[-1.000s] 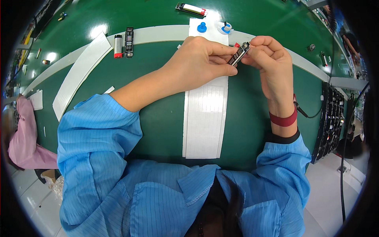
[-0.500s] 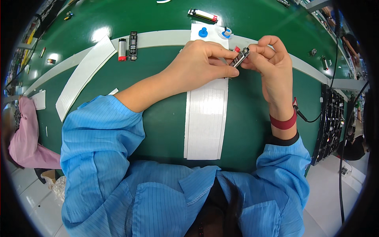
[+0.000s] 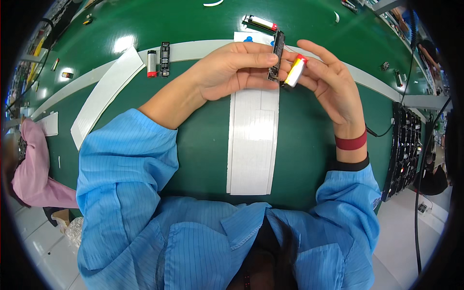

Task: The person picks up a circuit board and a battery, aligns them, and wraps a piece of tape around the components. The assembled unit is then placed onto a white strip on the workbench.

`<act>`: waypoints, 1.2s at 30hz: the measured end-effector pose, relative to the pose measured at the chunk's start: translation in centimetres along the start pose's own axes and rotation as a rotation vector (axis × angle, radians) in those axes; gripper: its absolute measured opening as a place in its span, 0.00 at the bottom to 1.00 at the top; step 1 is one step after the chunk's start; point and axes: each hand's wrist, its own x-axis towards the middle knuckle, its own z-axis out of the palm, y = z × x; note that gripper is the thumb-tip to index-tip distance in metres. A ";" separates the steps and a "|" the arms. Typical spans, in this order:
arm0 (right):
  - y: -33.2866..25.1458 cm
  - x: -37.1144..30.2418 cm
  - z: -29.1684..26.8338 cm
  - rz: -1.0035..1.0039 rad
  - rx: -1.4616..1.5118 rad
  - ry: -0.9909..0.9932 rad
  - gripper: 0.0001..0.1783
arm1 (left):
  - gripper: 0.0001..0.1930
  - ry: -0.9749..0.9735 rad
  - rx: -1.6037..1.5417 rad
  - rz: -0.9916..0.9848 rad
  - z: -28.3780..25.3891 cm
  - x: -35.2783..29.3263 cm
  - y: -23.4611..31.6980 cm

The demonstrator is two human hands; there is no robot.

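Observation:
My left hand pinches a dark, narrow circuit board between thumb and fingers, its long side standing nearly upright. Beside it, my right hand grips a small battery cell, white with a red end and a yellow stripe. The two pieces are held close together; whether wires join them I cannot tell. Below the hands lies a stack of white adhesive strips. Partly hidden behind the board are blue round pieces on a white sheet.
To the left stand a battery cell and a dark board side by side, near a white strip. Another cell with board lies beyond my hands. A black rack of parts is at the right edge. A pink sleeve shows at left.
The board has turned from slanted to nearly upright in my left hand. The battery cell, mostly hidden before, now shows in my right hand, to the right of the board.

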 end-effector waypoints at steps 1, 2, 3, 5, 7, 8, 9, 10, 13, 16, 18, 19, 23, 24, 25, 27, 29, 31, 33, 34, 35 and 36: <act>0.1 -0.1 0.0 -0.042 -0.101 0.039 0.19 | 0.18 -0.001 0.020 0.003 -0.2 0.0 0.0; 0.2 -0.3 -0.2 -0.084 -0.201 0.081 0.19 | 0.18 -0.003 0.018 0.001 -0.2 0.1 -0.1; 0.2 -0.3 -0.5 -0.082 -0.201 0.084 0.19 | 0.18 -0.010 0.055 0.003 -0.1 0.2 -0.1; 0.3 -0.2 -1.0 -0.126 -0.177 0.061 0.19 | 0.18 -0.014 0.091 0.006 -0.1 0.3 -0.1; 0.4 -0.1 -0.9 -0.127 -0.164 0.044 0.19 | 0.18 -0.014 0.137 -0.072 0.0 0.2 0.0; 0.3 -0.1 -0.8 -0.129 -0.154 0.029 0.19 | 0.18 -0.012 0.136 -0.070 0.1 0.2 0.0; 0.3 -0.1 -0.6 -0.128 -0.155 0.026 0.19 | 0.17 0.015 0.160 -0.070 0.2 0.2 0.0; 0.3 -0.1 -0.3 -0.141 -0.261 0.103 0.19 | 0.16 0.042 0.184 -0.069 0.3 0.2 -0.1; 0.5 -0.3 1.0 -0.210 -0.436 0.250 0.19 | 0.15 0.088 0.231 -0.036 0.7 0.3 -0.4; 0.8 -0.4 1.8 -0.302 -0.551 0.334 0.18 | 0.16 0.149 0.244 -0.018 1.0 0.2 -0.9; 0.9 -0.4 2.0 -0.342 -0.597 0.347 0.18 | 0.16 0.158 0.255 -0.008 1.1 0.2 -0.9; 0.9 -0.4 2.1 -0.356 -0.615 0.356 0.17 | 0.16 0.166 0.266 0.002 1.1 0.2 -1.0; 1.0 -0.4 2.2 -0.379 -0.634 0.372 0.17 | 0.16 0.168 0.264 0.014 1.2 0.2 -1.1; 1.0 -0.4 2.2 -0.380 -0.634 0.368 0.17 | 0.16 0.172 0.280 0.010 1.2 0.2 -1.1; 1.0 -0.3 2.3 -0.379 -0.643 0.374 0.17 | 0.16 0.175 0.297 0.006 1.3 0.2 -1.0; 1.1 -0.4 2.4 -0.374 -0.653 0.381 0.17 | 0.16 0.175 0.303 0.012 1.3 0.2 -1.1; 1.0 -0.4 2.6 -0.393 -0.647 0.380 0.17 | 0.16 0.176 0.308 0.018 1.3 0.2 -1.1; 1.0 -0.4 2.7 -0.386 -0.635 0.374 0.17 | 0.16 0.176 0.324 0.026 1.3 0.2 -1.2; 1.0 -0.4 2.7 -0.382 -0.623 0.367 0.17 | 0.16 0.179 0.332 0.029 1.3 0.2 -1.2; 1.0 -0.3 2.6 -0.382 -0.638 0.369 0.17 | 0.15 0.180 0.342 0.031 1.3 0.2 -1.2; 1.1 -0.3 2.6 -0.381 -0.653 0.375 0.17 | 0.15 0.179 0.341 0.030 1.3 0.3 -1.2; 1.1 -0.4 2.6 -0.380 -0.654 0.377 0.17 | 0.15 0.176 0.358 0.035 1.3 0.3 -1.2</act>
